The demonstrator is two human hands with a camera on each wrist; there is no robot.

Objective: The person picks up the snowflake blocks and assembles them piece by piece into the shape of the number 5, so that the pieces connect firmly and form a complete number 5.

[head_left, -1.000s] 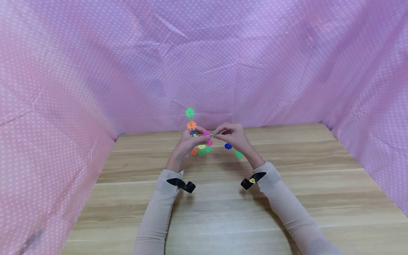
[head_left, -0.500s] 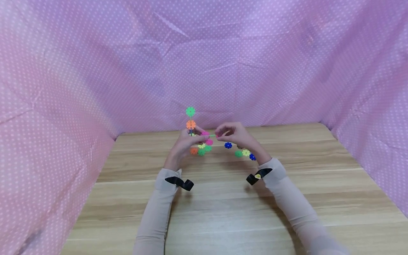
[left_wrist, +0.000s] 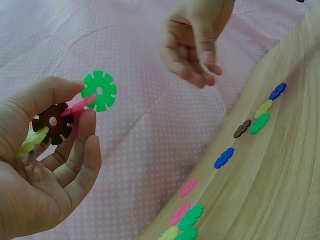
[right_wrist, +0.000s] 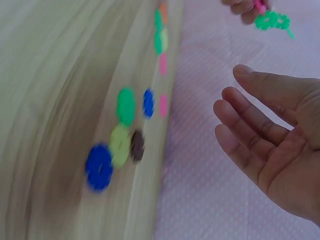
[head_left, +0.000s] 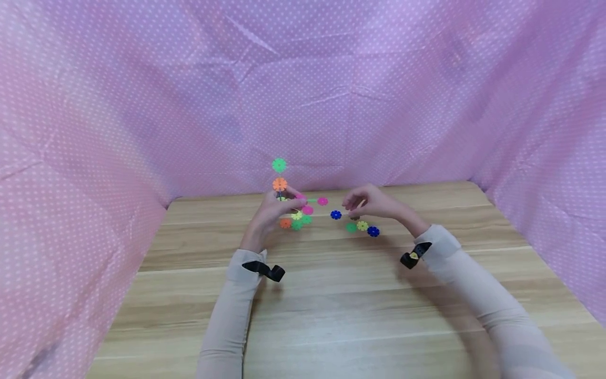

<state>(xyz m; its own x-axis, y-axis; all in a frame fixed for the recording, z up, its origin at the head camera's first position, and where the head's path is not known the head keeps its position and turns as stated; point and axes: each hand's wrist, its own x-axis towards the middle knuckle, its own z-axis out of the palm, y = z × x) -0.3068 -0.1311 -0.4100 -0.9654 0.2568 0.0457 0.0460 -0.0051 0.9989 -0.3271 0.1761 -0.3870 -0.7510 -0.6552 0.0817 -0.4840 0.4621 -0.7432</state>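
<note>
My left hand [head_left: 272,216] holds up a chain of slotted plastic snowflake discs. In the head view, a green disc [head_left: 279,165] and an orange disc [head_left: 280,184] rise above that hand. The left wrist view has its thumb and finger pinching a pink disc [left_wrist: 79,105], which joins a brown disc [left_wrist: 61,127] to a green end disc [left_wrist: 93,95]. A yellow disc [left_wrist: 33,140] sits nearer the palm, and fingers hide part of the chain. Apart from it, my right hand [head_left: 376,202] hovers with loosely bent fingers and holds nothing.
Loose discs lie along the wooden table's [head_left: 331,295] far part: blue [head_left: 335,215], pink [head_left: 322,201], green [head_left: 351,227], yellow [head_left: 362,226], another blue [head_left: 373,231] and brown [left_wrist: 242,128]. More lie below the left hand, including an orange one [head_left: 285,223]. Pink dotted cloth [head_left: 303,105] hangs behind.
My right hand has let go of the green disc at the chain's end and moved right, uncovering loose discs. The left hand stays nearly in place with the chain.
</note>
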